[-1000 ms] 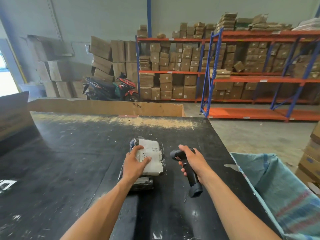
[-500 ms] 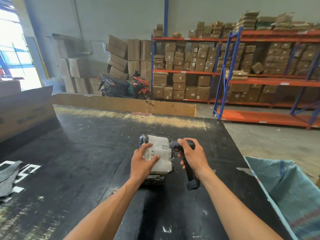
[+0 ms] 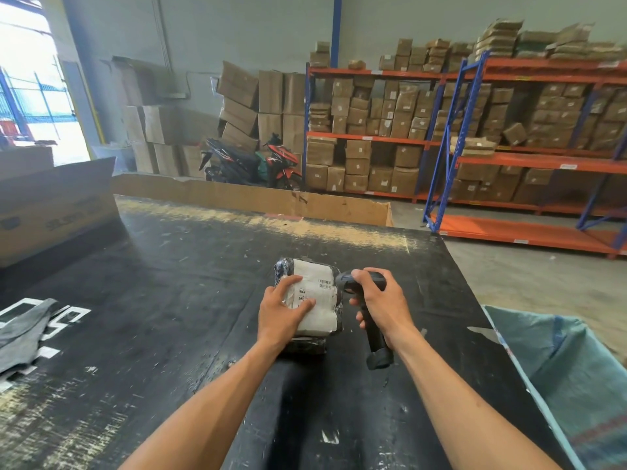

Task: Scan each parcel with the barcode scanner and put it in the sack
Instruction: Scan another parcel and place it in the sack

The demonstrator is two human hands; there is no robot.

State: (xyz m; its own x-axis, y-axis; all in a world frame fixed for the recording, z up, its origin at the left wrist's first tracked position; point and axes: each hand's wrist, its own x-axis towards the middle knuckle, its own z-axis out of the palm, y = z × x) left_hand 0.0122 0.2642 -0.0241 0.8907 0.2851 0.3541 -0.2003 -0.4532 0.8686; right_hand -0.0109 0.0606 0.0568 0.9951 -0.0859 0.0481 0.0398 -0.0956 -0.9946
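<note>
A parcel (image 3: 317,283) wrapped in black plastic with a white shipping label lies on the black table (image 3: 169,300). My left hand (image 3: 281,312) rests on its near left part with fingers spread over the label. My right hand (image 3: 380,303) grips a black barcode scanner (image 3: 371,329) by the handle, its head right beside the parcel's right edge and turned toward the label. The open blue-green sack (image 3: 559,374) hangs at the table's right side.
A grey cloth (image 3: 23,330) lies at the table's left edge. Cardboard sheets (image 3: 251,196) stand along the far and left sides. Behind are shelving racks (image 3: 475,157) full of boxes and a parked motorbike (image 3: 251,162).
My right hand has brought the scanner leftward until its head is next to the parcel's label. The left hand has stayed on the parcel. The view has turned a little to the left.
</note>
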